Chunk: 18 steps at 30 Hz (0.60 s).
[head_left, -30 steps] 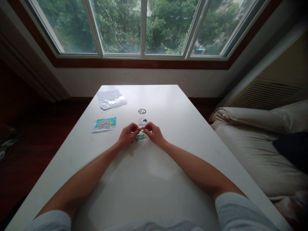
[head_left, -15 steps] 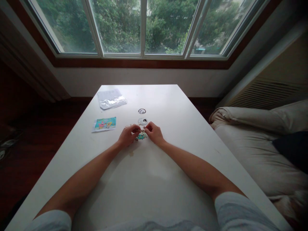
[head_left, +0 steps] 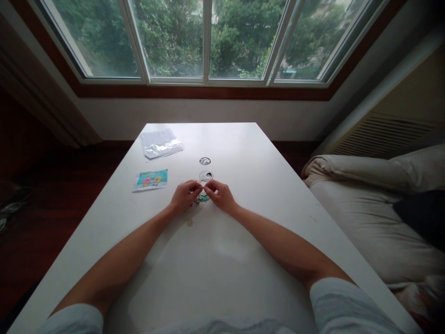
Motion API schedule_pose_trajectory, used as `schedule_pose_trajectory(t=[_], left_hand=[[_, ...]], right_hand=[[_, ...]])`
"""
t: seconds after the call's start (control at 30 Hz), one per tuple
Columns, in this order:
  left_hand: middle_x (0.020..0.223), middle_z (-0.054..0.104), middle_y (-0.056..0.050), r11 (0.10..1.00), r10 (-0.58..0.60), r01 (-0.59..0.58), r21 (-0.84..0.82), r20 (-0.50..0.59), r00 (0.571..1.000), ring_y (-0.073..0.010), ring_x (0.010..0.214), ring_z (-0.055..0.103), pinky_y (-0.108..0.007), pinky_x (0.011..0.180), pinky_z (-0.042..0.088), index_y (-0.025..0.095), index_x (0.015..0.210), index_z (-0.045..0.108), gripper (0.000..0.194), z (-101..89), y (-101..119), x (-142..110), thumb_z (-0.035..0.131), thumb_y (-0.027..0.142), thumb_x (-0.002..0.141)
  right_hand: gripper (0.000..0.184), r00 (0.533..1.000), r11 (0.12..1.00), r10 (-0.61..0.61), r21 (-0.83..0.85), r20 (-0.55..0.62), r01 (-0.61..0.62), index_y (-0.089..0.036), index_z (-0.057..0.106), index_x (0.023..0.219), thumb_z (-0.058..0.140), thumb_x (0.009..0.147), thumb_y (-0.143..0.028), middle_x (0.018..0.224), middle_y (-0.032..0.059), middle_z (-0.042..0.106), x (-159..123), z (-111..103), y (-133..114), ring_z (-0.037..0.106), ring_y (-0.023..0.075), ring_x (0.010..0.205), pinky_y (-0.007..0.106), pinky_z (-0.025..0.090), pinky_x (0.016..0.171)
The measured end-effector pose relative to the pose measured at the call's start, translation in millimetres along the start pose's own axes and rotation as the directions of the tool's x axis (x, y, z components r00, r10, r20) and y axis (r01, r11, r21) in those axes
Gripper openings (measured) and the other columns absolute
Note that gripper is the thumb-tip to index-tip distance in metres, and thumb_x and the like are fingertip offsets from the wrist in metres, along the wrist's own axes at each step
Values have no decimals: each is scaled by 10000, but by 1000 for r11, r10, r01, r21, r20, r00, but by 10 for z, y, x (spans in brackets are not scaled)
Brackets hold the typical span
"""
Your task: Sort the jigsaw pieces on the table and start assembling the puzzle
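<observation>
My left hand (head_left: pixel 186 195) and my right hand (head_left: pixel 221 195) meet over the white table, fingertips pinched together. Between them is a small jigsaw piece (head_left: pixel 203 187), mostly covered by the fingers. Just below the fingertips lies a small heap of teal and white jigsaw pieces (head_left: pixel 202 198), partly hidden by both hands. A few more pieces lie behind my left hand. One tan piece (head_left: pixel 189 222) lies apart, nearer to me.
Two round ring-like items, a farther one (head_left: pixel 205 161) and a nearer one (head_left: pixel 206 176), lie beyond my hands. To the left are a cartoon picture sheet (head_left: pixel 150 180) and a clear plastic bag (head_left: pixel 161 143). A sofa (head_left: pixel 347 199) stands right of the table (head_left: pixel 215 264).
My right hand has moved slightly left and down, bringing its fingertips against those of my left hand. The piece between them is now more covered. My left hand stays nearly still.
</observation>
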<state>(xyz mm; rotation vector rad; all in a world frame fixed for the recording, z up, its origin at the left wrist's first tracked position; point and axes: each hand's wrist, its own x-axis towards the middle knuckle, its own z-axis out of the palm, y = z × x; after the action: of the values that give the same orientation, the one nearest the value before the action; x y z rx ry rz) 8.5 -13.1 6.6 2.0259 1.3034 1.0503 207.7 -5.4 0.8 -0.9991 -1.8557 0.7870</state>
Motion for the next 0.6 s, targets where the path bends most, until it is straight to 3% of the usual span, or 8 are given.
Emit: schedule_pose_trajectory(t=[0.13,0.33,0.47,0.6], left_hand=[[793,714,-8,997,-58,58,-55,-5,998,-145,679,626,-250,649,499,198,930,742,213,17,-22,-11,644,384,896],[932,768,-37,987,-71,57,-149,-92,993,-196,877,692,-306,846,525,196,950,761,271,34,-46,-5,642,435,901],[952,770,-38,987,-78,67,-149,-76,994,-201,899,697,-311,855,526,199,961,755,275,28,-54,-6,636,441,904],[932,767,-37,991,-106,93,-99,-139,985,-200,878,691,-318,844,521,205,956,750,249,-5,-83,10,640,420,895]], right_hand=[[211,1000,999,-21,-25,2,21,-186,652,824,582,919,-361,734,-2,633,4,4,10,538,126,679,240,412,643],[244,999,994,-22,103,31,19,-184,643,837,590,928,-404,742,-3,637,9,6,27,537,118,658,240,440,645],[254,998,990,-18,144,59,10,-183,638,825,607,919,-416,731,-4,632,17,-6,54,526,116,645,241,437,636],[272,996,988,-4,152,89,-9,-183,643,836,612,916,-441,730,-3,637,1,-5,39,524,118,642,244,439,636]])
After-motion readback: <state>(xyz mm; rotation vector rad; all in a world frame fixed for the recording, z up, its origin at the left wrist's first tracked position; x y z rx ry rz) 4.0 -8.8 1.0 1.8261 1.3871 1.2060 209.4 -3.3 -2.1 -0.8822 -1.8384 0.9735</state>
